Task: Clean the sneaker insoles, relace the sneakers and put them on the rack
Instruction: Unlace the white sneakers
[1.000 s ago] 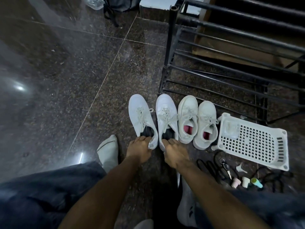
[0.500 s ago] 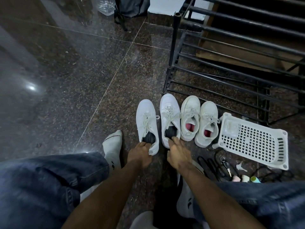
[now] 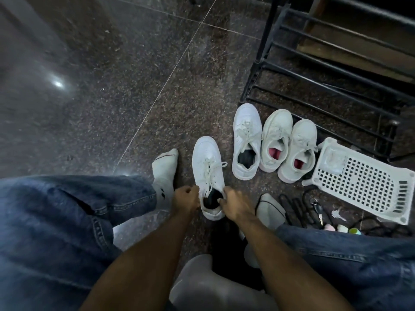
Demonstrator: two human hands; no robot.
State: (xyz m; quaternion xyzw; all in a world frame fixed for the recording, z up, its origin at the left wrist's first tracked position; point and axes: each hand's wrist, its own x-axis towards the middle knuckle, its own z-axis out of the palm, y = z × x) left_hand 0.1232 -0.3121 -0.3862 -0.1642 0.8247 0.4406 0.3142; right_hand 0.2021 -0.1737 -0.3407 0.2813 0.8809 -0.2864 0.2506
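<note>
A white laced sneaker (image 3: 207, 163) with a dark insole sits on the floor between my feet. My left hand (image 3: 185, 198) grips the left side of its collar and my right hand (image 3: 235, 203) grips the right side. Its partner sneaker (image 3: 247, 140), also with a dark insole, stands farther right. Beside that are two more white sneakers (image 3: 277, 140) (image 3: 299, 151) with pink insoles. The black metal shoe rack (image 3: 325, 70) stands behind them, its shelves bare.
A white perforated plastic basket (image 3: 363, 182) lies right of the sneakers. Black laces (image 3: 294, 207), keys (image 3: 317, 209) and small pastel items (image 3: 343, 228) lie on the granite floor near my right knee. My socked feet (image 3: 165, 173) flank the held sneaker. A grey stool is below me.
Both hands have pulled the leftmost sneaker toward me, away from the row; the right hand left the second sneaker's heel and now grips the first one. The view shifted down and left.
</note>
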